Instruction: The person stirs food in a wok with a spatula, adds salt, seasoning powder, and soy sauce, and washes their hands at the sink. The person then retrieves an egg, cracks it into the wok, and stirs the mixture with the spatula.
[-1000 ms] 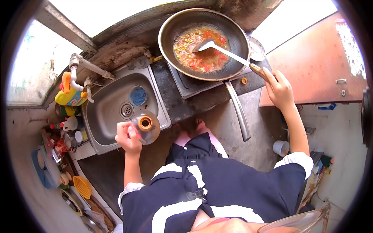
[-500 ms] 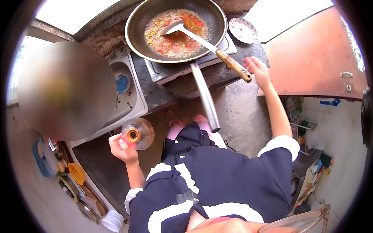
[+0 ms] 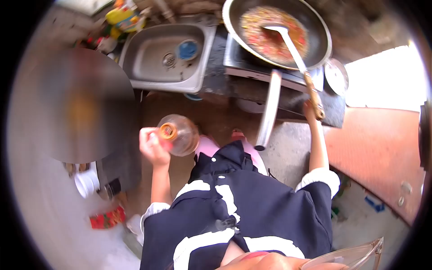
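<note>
My left hand [image 3: 152,146] is shut on a clear bottle [image 3: 182,135] with an orange neck, held upright at waist height in front of the counter. My right hand [image 3: 309,110] reaches up to the wooden end of a metal spatula [image 3: 292,49]; blur hides whether the fingers grip it. The spatula's blade rests in a wide dark pan [image 3: 319,40] of reddish food with yellow bits. The pan stands on a flat stove [image 3: 245,67], and its long steel handle [image 3: 269,110] points toward me.
A steel sink [image 3: 148,67] holding a blue round item [image 3: 187,49] lies left of the stove. A small round lid [image 3: 336,76] sits right of the pan. A rust-red panel [image 3: 382,153] stands at right. A blurred patch covers the left; white cups [image 3: 85,182] sit low left.
The view has swung so the sink and pan sit higher and to the right. My right hand, off the spatula half a second ago, is back at its handle. My left hand keeps the bottle.
</note>
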### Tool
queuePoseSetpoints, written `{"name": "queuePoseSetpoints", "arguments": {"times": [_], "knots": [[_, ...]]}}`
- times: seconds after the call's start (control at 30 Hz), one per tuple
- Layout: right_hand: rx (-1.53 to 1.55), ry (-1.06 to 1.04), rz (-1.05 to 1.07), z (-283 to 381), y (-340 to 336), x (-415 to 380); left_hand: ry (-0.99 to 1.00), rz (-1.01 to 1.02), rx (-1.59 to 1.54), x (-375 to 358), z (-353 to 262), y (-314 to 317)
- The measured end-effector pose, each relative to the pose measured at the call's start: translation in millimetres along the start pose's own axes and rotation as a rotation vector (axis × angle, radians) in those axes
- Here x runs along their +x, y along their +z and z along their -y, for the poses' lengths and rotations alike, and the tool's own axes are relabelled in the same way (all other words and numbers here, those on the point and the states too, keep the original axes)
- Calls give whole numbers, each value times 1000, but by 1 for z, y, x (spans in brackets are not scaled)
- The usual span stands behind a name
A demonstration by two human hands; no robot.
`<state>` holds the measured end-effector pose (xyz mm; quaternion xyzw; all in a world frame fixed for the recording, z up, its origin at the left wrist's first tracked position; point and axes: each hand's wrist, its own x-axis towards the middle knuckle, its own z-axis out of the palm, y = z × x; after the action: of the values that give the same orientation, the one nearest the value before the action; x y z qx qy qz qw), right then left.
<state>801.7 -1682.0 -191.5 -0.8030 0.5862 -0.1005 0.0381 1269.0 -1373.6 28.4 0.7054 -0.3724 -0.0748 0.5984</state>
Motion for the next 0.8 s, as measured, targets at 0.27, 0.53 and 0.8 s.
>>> {"name": "queuePoseSetpoints", "arguments": {"times": [0.27, 0.53, 0.8], "knots": [[660, 95, 300, 148, -80, -105, 56, -49, -66, 27, 15, -56], [1559, -64, 580, 498, -72, -103, 57, -19, -48, 76, 66, -175], [1694, -915, 459, 740, -125, -60, -46, -36, 17, 134, 112, -285]]}}
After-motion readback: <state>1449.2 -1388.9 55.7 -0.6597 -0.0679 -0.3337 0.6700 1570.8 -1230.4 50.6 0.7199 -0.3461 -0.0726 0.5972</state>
